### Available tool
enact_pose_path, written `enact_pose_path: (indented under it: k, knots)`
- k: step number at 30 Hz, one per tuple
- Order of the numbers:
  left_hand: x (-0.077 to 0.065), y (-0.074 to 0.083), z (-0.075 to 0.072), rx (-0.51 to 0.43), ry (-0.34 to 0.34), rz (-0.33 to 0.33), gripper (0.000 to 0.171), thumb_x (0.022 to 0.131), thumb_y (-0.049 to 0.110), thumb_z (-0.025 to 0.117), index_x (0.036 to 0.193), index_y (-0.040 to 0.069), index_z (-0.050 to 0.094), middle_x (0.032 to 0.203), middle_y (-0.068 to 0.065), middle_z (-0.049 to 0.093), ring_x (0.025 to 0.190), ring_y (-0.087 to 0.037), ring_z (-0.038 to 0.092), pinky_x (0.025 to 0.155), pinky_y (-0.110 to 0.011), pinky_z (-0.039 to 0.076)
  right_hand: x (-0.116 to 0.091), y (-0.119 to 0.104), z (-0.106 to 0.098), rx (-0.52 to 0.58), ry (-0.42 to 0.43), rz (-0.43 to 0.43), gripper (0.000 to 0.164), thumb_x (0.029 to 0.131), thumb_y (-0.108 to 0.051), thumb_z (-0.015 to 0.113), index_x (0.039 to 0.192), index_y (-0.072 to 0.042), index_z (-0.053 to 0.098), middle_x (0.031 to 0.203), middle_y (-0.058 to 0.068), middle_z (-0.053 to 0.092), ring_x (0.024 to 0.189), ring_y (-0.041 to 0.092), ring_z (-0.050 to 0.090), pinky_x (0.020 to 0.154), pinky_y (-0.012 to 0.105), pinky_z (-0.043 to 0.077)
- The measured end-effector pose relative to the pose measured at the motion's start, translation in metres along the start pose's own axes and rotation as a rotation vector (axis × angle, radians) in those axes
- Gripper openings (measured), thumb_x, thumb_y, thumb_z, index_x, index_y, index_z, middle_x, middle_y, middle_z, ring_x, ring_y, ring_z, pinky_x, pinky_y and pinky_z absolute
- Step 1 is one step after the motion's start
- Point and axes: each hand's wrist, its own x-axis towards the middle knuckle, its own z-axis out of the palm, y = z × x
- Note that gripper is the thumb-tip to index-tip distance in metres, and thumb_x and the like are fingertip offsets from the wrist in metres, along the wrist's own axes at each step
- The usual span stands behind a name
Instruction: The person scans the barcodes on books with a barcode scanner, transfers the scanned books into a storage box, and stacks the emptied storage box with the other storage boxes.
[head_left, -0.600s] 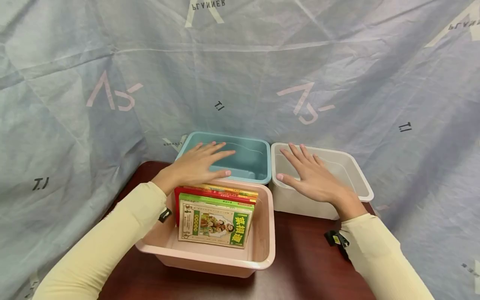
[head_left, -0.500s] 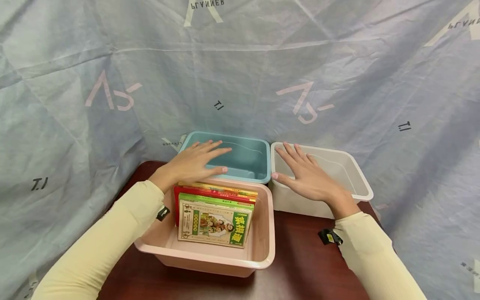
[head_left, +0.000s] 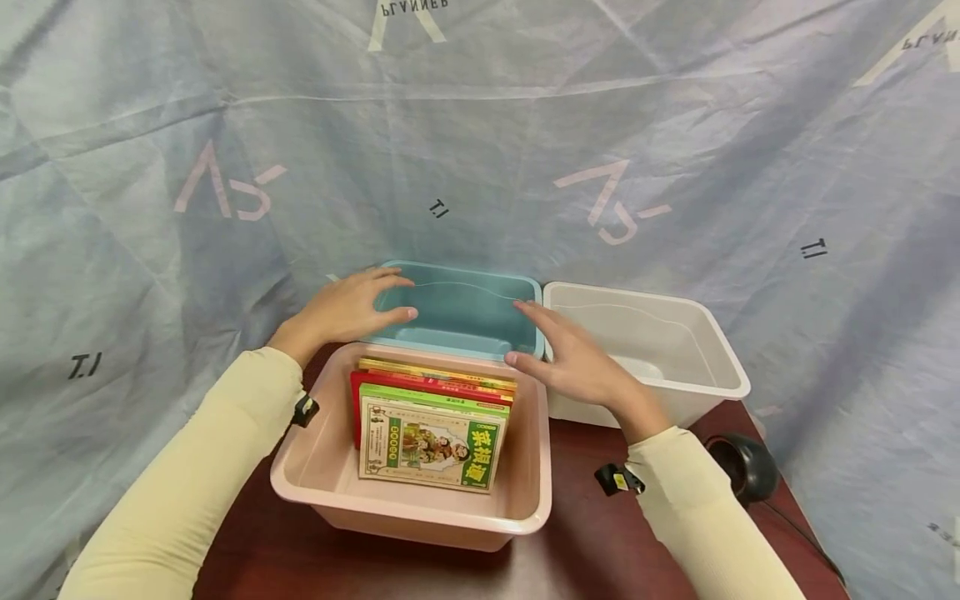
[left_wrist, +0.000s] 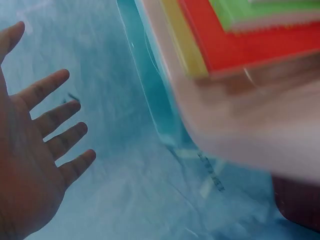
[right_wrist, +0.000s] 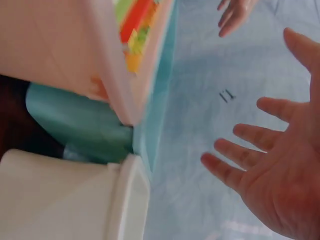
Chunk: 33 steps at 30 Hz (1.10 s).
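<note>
A pink bin [head_left: 412, 514] stands at the front, with several thin books upright in it. The front book [head_left: 431, 446] has a cream cover with a cartoon picture and a green title panel; green [head_left: 435, 400], red [head_left: 358, 417] and yellow spines show behind it. My left hand [head_left: 347, 310] hovers over the left end of the blue bin [head_left: 465, 312], thumb apart from the spread fingers. Above the join of the blue and white bins hangs my right hand [head_left: 581, 360], fingers extended. Both palms face inward, holding nothing, in the wrist views too.
Right of the blue bin stands a white bin [head_left: 652, 333]. A black rounded object [head_left: 750, 467] with a cable lies at the right of the dark red table [head_left: 592, 533]. Grey-blue printed cloth [head_left: 495, 167] hangs close behind the bins.
Both hands have shifted left, the right one from over the white bin towards the blue one. The black object at the right has come into sight from behind the right arm.
</note>
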Motion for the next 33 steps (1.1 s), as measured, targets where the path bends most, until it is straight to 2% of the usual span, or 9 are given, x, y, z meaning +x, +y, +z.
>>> enact_pose_path:
  k: [3,6,10,13,18,21,26,33]
  knots:
    - [-0.004,-0.015,-0.001,-0.01,0.001,-0.044,0.077,0.094,0.077,0.051,0.153,0.027,0.051,0.171,-0.009,0.03,0.154,-0.042,0.034,0.118,-0.074,0.027,-0.001,-0.005,0.012,0.05,0.038,-0.041,0.079,0.096,-0.045,0.07,0.162,-0.02,0.034,0.163,0.009,0.042,0.143,0.035,0.051,0.109,0.058,0.048]
    - [-0.008,-0.03,0.001,-0.025,0.007,-0.084,0.077,0.094,0.075,0.054,0.151,0.024,0.054,0.17,-0.011,0.031,0.153,-0.045,0.033,0.118,-0.074,0.026,-0.004,-0.01,0.022,0.143,0.05,-0.051,0.07,0.095,-0.032,0.074,0.156,-0.013,0.045,0.152,0.012,0.055,0.125,0.034,0.065,0.095,0.053,0.057]
    - [-0.012,-0.049,0.007,-0.069,0.037,-0.122,0.071,0.094,0.069,0.059,0.148,0.022,0.057,0.167,-0.013,0.037,0.152,-0.045,0.035,0.118,-0.071,0.029,-0.01,-0.016,0.032,0.29,0.022,-0.019,0.056,0.096,-0.02,0.073,0.147,-0.009,0.054,0.142,0.017,0.063,0.117,0.034,0.07,0.094,0.05,0.059]
    - [-0.014,-0.061,0.011,-0.11,0.053,-0.14,0.069,0.095,0.063,0.063,0.146,0.018,0.059,0.163,-0.017,0.042,0.151,-0.045,0.036,0.118,-0.07,0.03,-0.014,-0.019,0.039,0.36,-0.035,-0.007,0.05,0.096,-0.016,0.073,0.142,-0.005,0.058,0.136,0.021,0.065,0.115,0.034,0.07,0.095,0.047,0.059]
    - [-0.014,-0.077,0.021,-0.182,0.084,-0.182,0.062,0.094,0.052,0.069,0.143,0.014,0.062,0.155,-0.021,0.05,0.145,-0.047,0.044,0.116,-0.067,0.035,-0.019,-0.019,0.052,0.315,-0.139,-0.039,0.048,0.094,-0.018,0.074,0.139,-0.004,0.061,0.134,0.017,0.067,0.117,0.032,0.069,0.093,0.038,0.059]
    - [-0.014,-0.084,0.028,-0.242,0.092,-0.205,0.057,0.095,0.045,0.071,0.142,0.014,0.062,0.152,-0.023,0.053,0.142,-0.046,0.048,0.114,-0.065,0.039,-0.022,-0.019,0.058,0.27,-0.17,-0.056,0.045,0.094,-0.018,0.074,0.136,-0.004,0.063,0.134,0.014,0.068,0.119,0.031,0.068,0.094,0.039,0.059]
    - [-0.017,-0.094,0.041,-0.317,0.075,-0.217,0.054,0.095,0.039,0.073,0.142,0.015,0.062,0.15,-0.025,0.056,0.14,-0.044,0.052,0.112,-0.063,0.043,-0.021,-0.019,0.065,0.256,-0.17,-0.072,0.042,0.093,-0.014,0.074,0.133,-0.003,0.065,0.131,0.013,0.069,0.12,0.031,0.068,0.099,0.048,0.058]
    - [-0.018,-0.101,0.054,-0.425,0.074,-0.213,0.054,0.096,0.035,0.073,0.144,0.015,0.06,0.151,-0.023,0.054,0.141,-0.044,0.052,0.112,-0.061,0.044,-0.018,-0.016,0.07,0.271,-0.152,-0.083,0.039,0.093,-0.012,0.074,0.13,-0.002,0.067,0.126,0.013,0.071,0.114,0.028,0.07,0.097,0.046,0.058]
